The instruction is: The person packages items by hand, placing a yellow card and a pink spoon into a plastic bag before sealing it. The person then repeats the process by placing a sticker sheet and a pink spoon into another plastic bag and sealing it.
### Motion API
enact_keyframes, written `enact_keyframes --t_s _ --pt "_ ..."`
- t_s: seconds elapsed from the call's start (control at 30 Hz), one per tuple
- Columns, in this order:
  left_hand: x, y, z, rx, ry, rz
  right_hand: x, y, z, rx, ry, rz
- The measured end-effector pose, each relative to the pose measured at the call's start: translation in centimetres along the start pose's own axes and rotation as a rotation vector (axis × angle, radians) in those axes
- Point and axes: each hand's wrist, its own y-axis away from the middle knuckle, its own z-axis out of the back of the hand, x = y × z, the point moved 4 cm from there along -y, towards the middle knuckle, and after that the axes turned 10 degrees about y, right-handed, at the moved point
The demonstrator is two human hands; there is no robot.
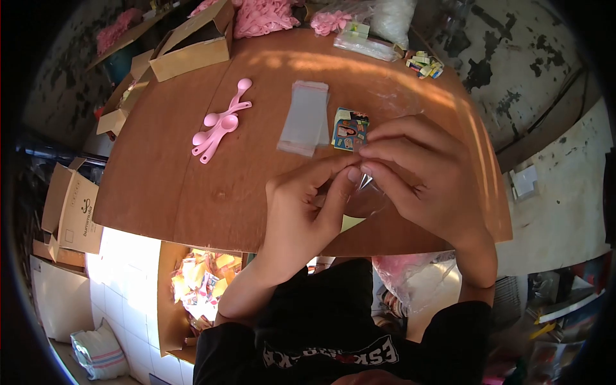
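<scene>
My left hand (307, 204) and my right hand (427, 165) meet over the front part of the table, thumbs and fingers pinched together. Between them is a clear plastic bag (369, 204), its lower part hanging below the fingertips. A shiny, pointed bit glints beside my right thumb; I cannot make out its kind. Just beyond the hands lies a small stack of printed cards (349, 130). Left of it is a pile of flat clear plastic bags (303, 119). Several pink measuring spoons (221, 128) lie further left, partly overlapping.
The brown wooden table (192, 199) carries an open cardboard box (192, 48), heaped pink pieces (266, 18) and small printed packets (423, 65) along its far edge. Under the near edge, a carton (170, 301) holds many coloured papers. Another carton (74, 205) stands at left.
</scene>
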Motion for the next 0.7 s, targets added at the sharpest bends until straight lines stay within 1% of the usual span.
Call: enact_keyframes --t_s 0.13,0.17,0.2,0.23,0.27,0.33,0.37,0.4,0.43,0.47,0.5,0.53,0.57,0.6,0.67,0.7 --pt "-0.8 0.0 0.0 0.030 -0.186 -0.110 0.2 -0.2 -0.2 -0.021 0.062 0.074" --pt "-1.1 0.0 0.0 0.031 -0.187 -0.111 0.2 -0.1 -0.5 -0.064 0.124 0.109" --pt "-1.7 -0.1 0.0 0.043 -0.250 -0.164 0.3 0.0 -0.6 -0.106 0.185 0.144" --pt "-2.1 0.0 -0.1 0.054 -0.312 -0.216 0.3 -0.1 -0.8 -0.107 0.185 0.144" --pt "-1.9 0.0 0.1 0.054 -0.312 -0.216 0.4 -0.1 -0.9 -0.100 0.214 0.158" --pt "-1.4 0.2 0.3 0.201 -0.452 -0.265 0.6 -0.1 -1.0 -0.092 0.243 0.172" --pt "-1.4 0.1 0.6 0.201 -0.452 -0.265 0.4 -0.1 -1.0 -0.027 0.224 0.138" --pt "-1.3 0.1 0.8 0.244 -0.412 -0.266 0.2 -0.1 -1.1 0.038 0.207 0.103" --pt "-1.3 0.0 0.9 0.288 -0.372 -0.269 0.1 -0.1 -1.1 0.038 0.210 0.102" --pt "-1.3 0.1 1.0 0.290 -0.368 -0.272 -0.4 -0.2 -1.1 0.045 -0.028 0.018" --pt "-1.1 0.3 1.4 0.237 -0.194 -0.130 -0.9 -0.3 -1.1 0.051 -0.266 -0.066" --pt "-0.7 0.5 1.8 0.183 -0.019 0.013 -1.2 -0.3 -0.9 0.051 -0.262 -0.067" --pt "-0.5 0.7 2.2 0.126 0.118 0.003 -2.2 -0.2 -0.6 -0.030 -0.557 -0.186" --pt "-0.4 0.7 2.1 0.129 0.122 0.003 -3.3 0.0 -0.3 -0.114 -0.852 -0.306" --pt "-0.7 0.9 3.0 -0.164 0.290 -0.138 -6.4 -0.3 1.2 -0.234 -1.086 -0.258" --pt "-0.9 0.8 3.4 -0.188 0.273 -0.169 -9.2 -0.1 1.5 -0.129 -1.295 -0.158"
